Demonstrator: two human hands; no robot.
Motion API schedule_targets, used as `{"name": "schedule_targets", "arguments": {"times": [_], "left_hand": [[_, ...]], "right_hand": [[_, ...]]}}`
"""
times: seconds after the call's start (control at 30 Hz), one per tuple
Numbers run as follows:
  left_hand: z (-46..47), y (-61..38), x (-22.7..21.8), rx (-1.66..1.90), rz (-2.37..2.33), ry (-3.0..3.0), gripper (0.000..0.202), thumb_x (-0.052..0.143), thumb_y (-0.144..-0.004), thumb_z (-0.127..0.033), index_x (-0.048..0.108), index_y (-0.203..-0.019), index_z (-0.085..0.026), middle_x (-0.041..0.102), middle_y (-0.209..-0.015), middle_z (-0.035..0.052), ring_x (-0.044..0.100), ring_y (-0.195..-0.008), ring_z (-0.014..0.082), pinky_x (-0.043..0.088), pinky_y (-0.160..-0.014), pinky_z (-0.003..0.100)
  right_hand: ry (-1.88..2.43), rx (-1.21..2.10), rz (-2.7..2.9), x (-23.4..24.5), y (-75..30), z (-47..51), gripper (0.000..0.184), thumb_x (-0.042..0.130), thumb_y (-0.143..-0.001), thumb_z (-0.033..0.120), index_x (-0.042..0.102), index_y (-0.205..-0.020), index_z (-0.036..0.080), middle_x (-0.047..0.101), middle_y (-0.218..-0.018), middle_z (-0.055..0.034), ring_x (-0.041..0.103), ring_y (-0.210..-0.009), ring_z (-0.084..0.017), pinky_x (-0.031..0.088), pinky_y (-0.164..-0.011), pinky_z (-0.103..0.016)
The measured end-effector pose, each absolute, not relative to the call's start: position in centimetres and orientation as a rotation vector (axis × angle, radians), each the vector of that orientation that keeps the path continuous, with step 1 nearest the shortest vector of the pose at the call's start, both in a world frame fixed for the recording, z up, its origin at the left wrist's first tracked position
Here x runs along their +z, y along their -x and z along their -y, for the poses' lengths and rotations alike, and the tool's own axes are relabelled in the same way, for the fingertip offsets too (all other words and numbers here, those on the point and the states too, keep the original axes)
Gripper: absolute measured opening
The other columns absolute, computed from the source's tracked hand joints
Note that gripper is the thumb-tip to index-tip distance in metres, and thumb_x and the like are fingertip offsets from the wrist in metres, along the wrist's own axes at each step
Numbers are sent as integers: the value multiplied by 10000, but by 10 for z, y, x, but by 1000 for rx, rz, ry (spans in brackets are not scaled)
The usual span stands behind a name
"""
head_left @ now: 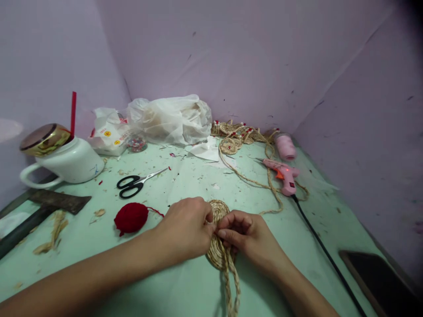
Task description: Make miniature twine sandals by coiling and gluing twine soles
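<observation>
A hammer (58,201) lies near a white mug (79,160).

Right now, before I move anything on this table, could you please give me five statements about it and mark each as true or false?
1. The left hand and right hand are both at the oval rope coil. True.
2. The scissors stand inside the mug. False: the scissors lie on the green tabletop.
3. The red yarn ball is nearer the left hand. True.
4. The glue gun is blue. False: the glue gun is pink.
5. The glue gun's cord is black. True.
</observation>
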State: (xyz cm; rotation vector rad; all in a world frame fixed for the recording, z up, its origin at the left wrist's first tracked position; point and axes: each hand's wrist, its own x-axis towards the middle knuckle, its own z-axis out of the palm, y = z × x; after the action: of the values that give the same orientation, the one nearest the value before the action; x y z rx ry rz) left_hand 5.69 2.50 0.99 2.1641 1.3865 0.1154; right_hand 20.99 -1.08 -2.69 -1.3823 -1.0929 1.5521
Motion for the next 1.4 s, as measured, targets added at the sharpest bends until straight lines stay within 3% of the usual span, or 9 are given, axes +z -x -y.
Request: {"name": "schedule_targets", "arguments": {"times": [0.23,0.4,0.53,0.63,0.77,1.03,1.23,1.4], "left_hand": [[-21,-62,-5,168,-1152,-1961,82,462,-666,-177,524,-614,-182,396,-527,-41,371,-509,104,249,-457,225],[-26,-62,-5,195,-989,-1699,59,481,-661,-174,511,-613,-158,350,-521,-64,311,-491,81,229,-444,220],[-28,-61,-5,279,-944,-1508,61,529,-623,-177,558,-650,-131,417,-517,-59,337,-488,78,246,-455,220],[-31,-61,-2,369,-977,-1442,105,572,-594,-204,571,-660,-122,427,-505,-59,345,-489,77,252,-465,219],[-33,-61,4,481,-974,-1398,141,601,-580,-219,586,-671,-112,442,-507,-58,346,-490,69,253,-475,210],[-29,-62,5,546,-879,-1369,190,655,-604,-251,589,-694,-96,558,-622,-3,464,-580,92,355,-555,221],[-31,-60,10,493,-939,-1461,241,633,-652,-291,602,-796,-100,521,-589,-27,431,-533,82,324,-507,210],[-35,-58,13,471,-903,-1538,203,586,-688,-275,632,-783,-102,585,-677,12,481,-604,104,377,-590,234]], "right_hand": [[1295,1560,1002,-28,-210,10,129,711,-537,162,585,-560,146,564,-478,52,464,-426,-51,364,-428,-178],[1253,1568,923,-25,-212,10,188,753,-517,199,591,-587,133,591,-491,35,478,-411,-52,380,-419,-177],[1231,1513,908,-22,-215,10,225,769,-529,229,589,-632,143,607,-525,28,509,-430,-66,412,-439,-190],[1218,1394,883,-19,-217,9,263,776,-546,225,595,-725,159,653,-671,6,578,-583,-91,462,-554,-202],[1197,1493,933,-16,-217,10,266,775,-545,214,584,-721,158,657,-676,-4,595,-634,-109,467,-627,-229],[1202,1559,908,-12,-213,16,240,764,-518,163,616,-707,149,648,-607,18,568,-544,-91,433,-538,-209],[1211,1490,811,-13,-216,14,207,793,-501,234,647,-608,133,640,-540,21,537,-484,-70,414,-494,-189],[1154,1448,839,-14,-216,14,172,782,-526,224,657,-616,147,641,-545,23,549,-499,-81,426,-517,-202]]}}
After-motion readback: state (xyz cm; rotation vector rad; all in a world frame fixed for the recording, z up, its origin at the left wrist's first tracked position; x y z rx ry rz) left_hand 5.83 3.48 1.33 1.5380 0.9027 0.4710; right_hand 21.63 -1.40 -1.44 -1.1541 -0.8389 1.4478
